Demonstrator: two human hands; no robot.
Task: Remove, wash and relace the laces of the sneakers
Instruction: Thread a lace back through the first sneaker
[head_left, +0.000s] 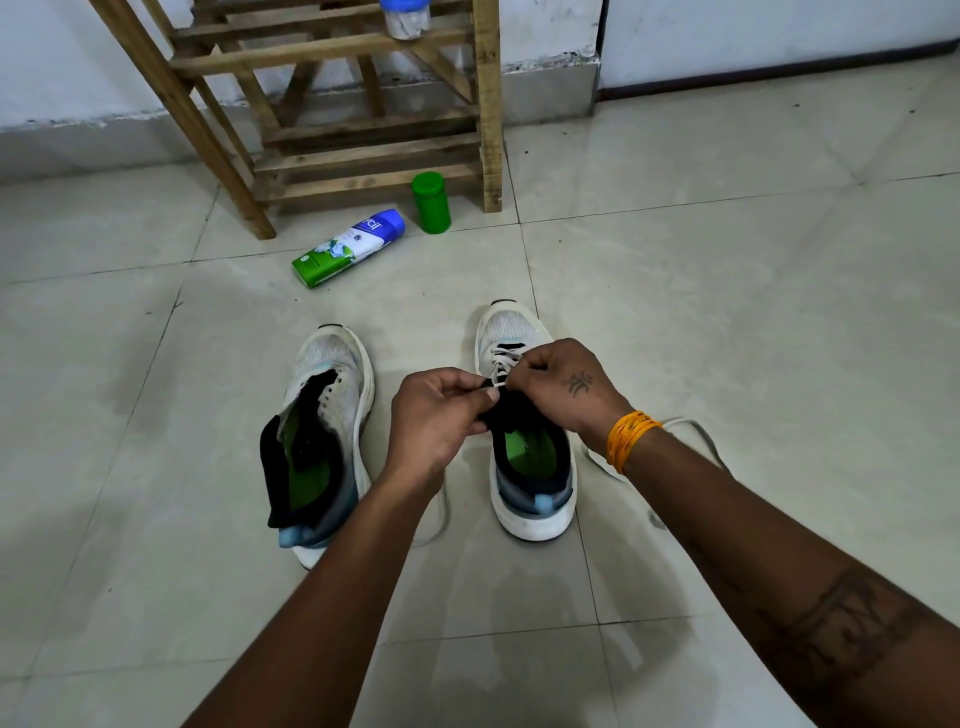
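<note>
Two hands meet over the right sneaker (530, 467), which points away from the person (toe far, heel near). Left hand (436, 415) and right hand (563, 384) both pinch its white lace (501, 364) above the tongue, right hand nearer the eyelets.

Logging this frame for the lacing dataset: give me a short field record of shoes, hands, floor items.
left sneaker: on floor, no lace in eyelets, black sock tucked inside
right sneaker: on floor, white lace through front eyelets only
left hand: pinches lace
right hand: pinches lace over the tongue
floor items: lying tube, upright green bottle, by wooden rack
</note>
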